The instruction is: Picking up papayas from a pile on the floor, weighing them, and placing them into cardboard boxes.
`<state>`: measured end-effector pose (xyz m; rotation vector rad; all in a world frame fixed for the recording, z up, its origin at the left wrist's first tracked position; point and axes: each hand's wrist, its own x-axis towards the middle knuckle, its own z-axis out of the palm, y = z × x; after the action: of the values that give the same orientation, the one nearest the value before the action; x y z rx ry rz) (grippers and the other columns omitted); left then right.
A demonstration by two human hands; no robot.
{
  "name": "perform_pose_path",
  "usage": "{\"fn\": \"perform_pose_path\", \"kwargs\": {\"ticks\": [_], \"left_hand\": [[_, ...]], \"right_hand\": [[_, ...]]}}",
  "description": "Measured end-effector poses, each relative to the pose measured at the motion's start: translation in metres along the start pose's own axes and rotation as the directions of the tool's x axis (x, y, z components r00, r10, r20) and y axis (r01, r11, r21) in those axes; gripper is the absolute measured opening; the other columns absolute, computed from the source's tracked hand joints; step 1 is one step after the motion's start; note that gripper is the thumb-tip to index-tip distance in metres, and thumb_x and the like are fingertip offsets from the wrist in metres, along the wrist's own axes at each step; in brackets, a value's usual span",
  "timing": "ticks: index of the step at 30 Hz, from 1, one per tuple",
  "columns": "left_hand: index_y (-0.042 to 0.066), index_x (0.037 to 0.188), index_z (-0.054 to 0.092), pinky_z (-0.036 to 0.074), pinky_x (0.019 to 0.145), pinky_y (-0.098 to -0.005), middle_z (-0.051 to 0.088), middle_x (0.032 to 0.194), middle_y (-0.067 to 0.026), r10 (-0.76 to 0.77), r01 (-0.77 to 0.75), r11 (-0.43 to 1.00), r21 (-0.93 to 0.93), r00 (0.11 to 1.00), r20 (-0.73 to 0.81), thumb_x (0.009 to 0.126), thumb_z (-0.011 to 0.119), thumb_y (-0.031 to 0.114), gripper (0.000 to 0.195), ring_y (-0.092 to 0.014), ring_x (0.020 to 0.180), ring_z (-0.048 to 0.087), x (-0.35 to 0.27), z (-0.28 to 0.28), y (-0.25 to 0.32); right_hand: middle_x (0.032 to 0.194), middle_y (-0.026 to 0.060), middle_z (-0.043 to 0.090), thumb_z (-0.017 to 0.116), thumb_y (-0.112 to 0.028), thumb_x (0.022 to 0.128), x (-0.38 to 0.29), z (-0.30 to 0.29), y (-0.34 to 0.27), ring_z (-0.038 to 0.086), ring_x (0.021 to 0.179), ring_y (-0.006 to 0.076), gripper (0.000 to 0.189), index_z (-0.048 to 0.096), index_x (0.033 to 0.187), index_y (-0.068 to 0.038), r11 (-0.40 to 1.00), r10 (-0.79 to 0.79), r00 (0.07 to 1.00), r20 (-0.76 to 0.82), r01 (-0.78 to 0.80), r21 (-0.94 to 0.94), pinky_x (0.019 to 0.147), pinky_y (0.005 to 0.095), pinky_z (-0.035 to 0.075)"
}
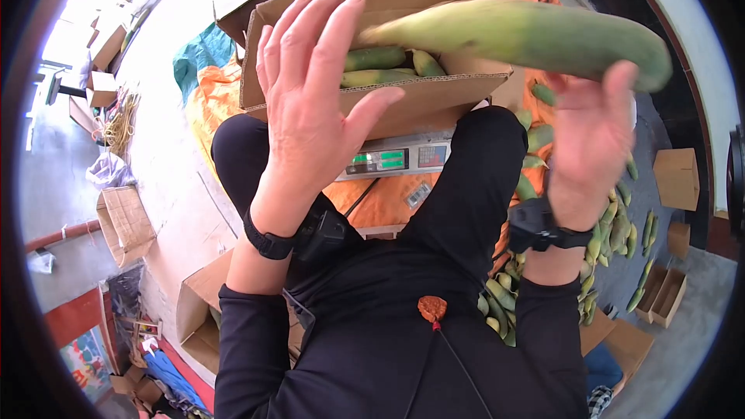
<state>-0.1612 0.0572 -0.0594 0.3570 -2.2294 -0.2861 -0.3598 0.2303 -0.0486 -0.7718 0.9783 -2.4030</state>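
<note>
My right hand (591,134) grips a long green radish (512,32) near its thick green end, thumb on the near side. The radish is slightly blurred, and its pale tapered tip points left above the cardboard box (419,96). My left hand (314,81) holds nothing; its fingers are raised and spread over the box's left part. Inside that open box lie several more green radishes (375,58), partly hidden by my hand and the front wall. Between my knees is a digital scale (398,160) with a lit display, directly before the box.
An orange sheet (378,203) covers the floor under the scale. Many loose radishes (608,227) are spread along my right side. An open carton (198,302) stands at left, and another carton (675,177) at far right. Part of another person (602,369) shows at lower right.
</note>
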Motion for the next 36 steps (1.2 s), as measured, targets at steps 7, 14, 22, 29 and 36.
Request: {"fn": "perform_pose_path", "kwargs": {"ticks": [7,14,22,29,36], "left_hand": [[0.016,0.12,0.057,0.05,0.074,-0.039,0.06,0.084,-0.0048,-0.203,0.207,0.978,0.004,0.953,0.224,0.068,0.078,0.029,0.059,-0.027,0.083,0.062,-0.005,0.0,-0.015],[0.014,0.111,0.061,0.049,0.074,-0.0384,0.062,0.085,-0.0053,-0.202,0.162,0.966,0.202,0.959,0.199,0.068,0.078,0.026,0.048,-0.027,0.086,0.061,0.003,-0.012,-0.046],[0.012,0.111,0.062,0.048,0.078,-0.0399,0.064,0.09,-0.0064,-0.239,0.11,0.93,0.352,0.907,0.347,0.069,0.076,0.026,0.046,-0.028,0.092,0.059,0.003,0.002,-0.077],[0.01,0.113,0.064,0.044,0.088,-0.0384,0.065,0.099,-0.0103,-0.233,0.119,0.964,0.237,0.808,0.542,0.072,0.072,0.017,0.043,-0.029,0.098,0.057,0.004,0.012,-0.078],[0.001,0.104,0.066,0.045,0.089,-0.0327,0.064,0.102,-0.0111,-0.218,0.224,0.975,0.001,0.946,0.241,0.081,0.065,0.005,0.023,-0.026,0.101,0.058,-0.009,0.008,-0.07]], "right_hand": [[0.115,0.0035,0.06,0.065,-0.023,0.09,-0.007,0.047,0.045,0.058,0.102,0.0149,0.037,0.052,0.12,-0.006,0.972,0.233,0.972,-0.003,-0.233,-0.006,0.085,0.0349,0.049],[0.108,0.0064,0.062,0.062,-0.014,0.091,-0.019,-0.01,0.025,0.059,0.096,0.0127,0.031,0.054,0.118,-0.002,0.855,0.17,0.976,-0.133,-0.214,-0.473,0.08,0.0261,0.049],[0.095,0.0055,0.064,0.057,-0.012,0.093,-0.076,-0.114,0.014,0.06,0.083,0.0113,0.021,0.058,0.111,-0.001,0.722,0.18,0.919,-0.351,-0.366,-0.587,0.076,0.0252,0.05],[0.095,0.0057,0.064,0.058,-0.013,0.093,-0.109,-0.151,0.009,0.061,0.083,0.0118,0.021,0.059,0.111,-0.001,0.702,0.177,0.829,-0.53,-0.484,-0.523,0.074,0.0253,0.05],[0.094,0.0041,0.066,0.058,-0.012,0.093,-0.106,-0.16,0.006,0.062,0.082,0.0111,0.02,0.06,0.11,-0.002,0.675,0.161,0.827,-0.539,-0.491,-0.551,0.073,0.0241,0.049]]}}
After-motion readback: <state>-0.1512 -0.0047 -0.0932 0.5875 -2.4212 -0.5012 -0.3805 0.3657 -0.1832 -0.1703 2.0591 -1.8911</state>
